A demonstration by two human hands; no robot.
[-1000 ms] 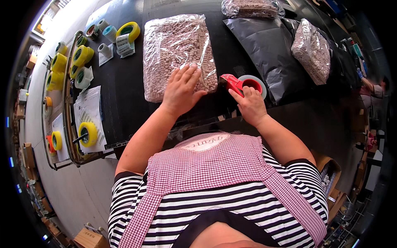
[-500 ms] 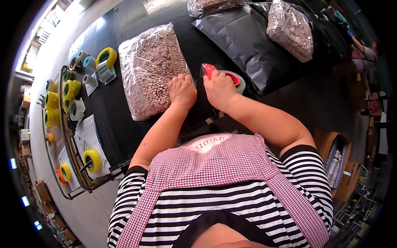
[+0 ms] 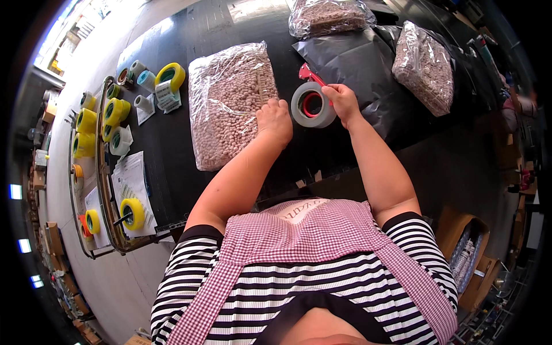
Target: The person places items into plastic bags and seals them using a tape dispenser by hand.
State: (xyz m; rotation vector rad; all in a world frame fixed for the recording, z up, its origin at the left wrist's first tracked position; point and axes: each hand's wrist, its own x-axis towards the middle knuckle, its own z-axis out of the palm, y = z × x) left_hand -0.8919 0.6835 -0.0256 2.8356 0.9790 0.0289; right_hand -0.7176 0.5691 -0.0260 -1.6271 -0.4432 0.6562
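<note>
A clear plastic bag packed with a pinkish-beige, nubbly chenille item lies flat on the black table. My left hand presses on its right edge, fingers curled together over the plastic. In my right hand is a red tape dispenser, gripped with the fingers closed. Its large tape roll faces up, with a red hub in the middle. The dispenser is just right of the bag, apart from it.
Dark plastic sheeting spreads beyond the dispenser. Another bagged bundle lies right, and one more at the far edge. Yellow tape rolls, labels and papers sit left by a metal rail. An open carton stands lower right.
My right hand has shifted farther out and right, turning the dispenser so the roll's round side shows. My left hand stays at the bag's right edge. The whole view has shifted slightly.
</note>
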